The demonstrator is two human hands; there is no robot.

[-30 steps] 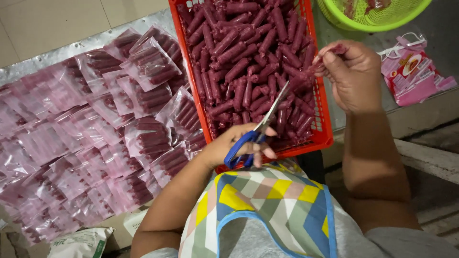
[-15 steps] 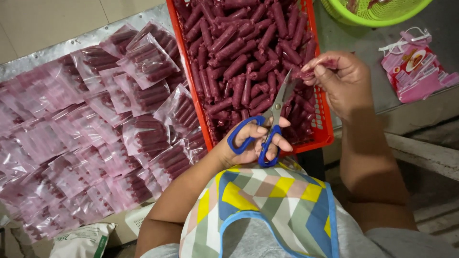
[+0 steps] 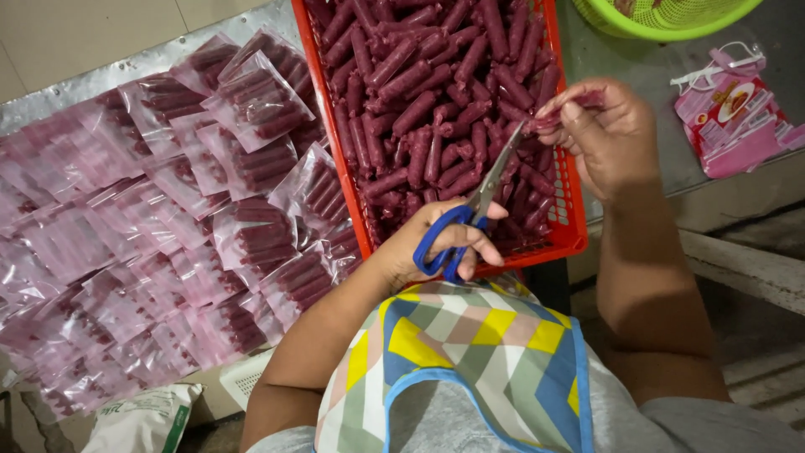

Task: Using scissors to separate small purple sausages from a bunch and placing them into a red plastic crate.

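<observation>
Centrally, the left hand [image 3: 436, 243] is closed through the blue handles of the scissors [image 3: 474, 210], fingers in the loops, above the near rim of the red crate [image 3: 570, 239]. Their long axis runs diagonally, handles low toward the person's apron [image 3: 470, 352], blades rising up and to the right; the tips reach the sausage piece [image 3: 563, 113]. The right hand [image 3: 608, 138] pinches that dark red piece between thumb and fingertips, above the crate's right wall, its free end pointing left toward the blade tips. Whether the blades are parted or closed cannot be told. Loose sausages [image 3: 419, 101] fill the crate in a dense layer, lying mostly at slants. Left of the crate, clear bags of sausages [image 3: 168, 235] overlap across the metal table [image 3: 92, 84], reaching its far edge and touching the crate's left wall. Right of the crate lies bare grey surface, with a pink packet [image 3: 734, 117] near the edge and a green basket [image 3: 671, 17] beyond, well apart from the hands.
</observation>
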